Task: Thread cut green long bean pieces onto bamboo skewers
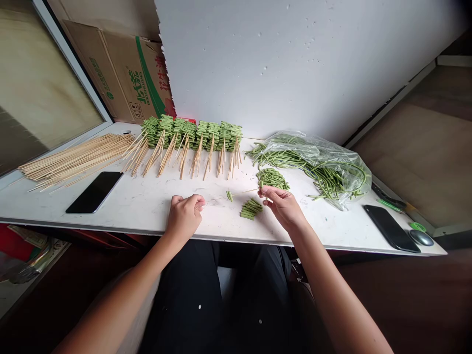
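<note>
My right hand pinches one end of a thin bamboo skewer, which carries a short green bean piece. The skewer's other end runs to the curled fingers of my left hand, and I cannot tell whether they grip it. Just below the skewer lies a small stack of cut long beans. Another pile of cut beans sits beyond my right hand. Farther back stands a long row of finished bean skewers, their bamboo ends pointing toward me.
The white table also holds a loose bamboo skewer bundle, long green beans in a plastic bag, and phones. A cardboard box stands behind its left end, against a white wall.
</note>
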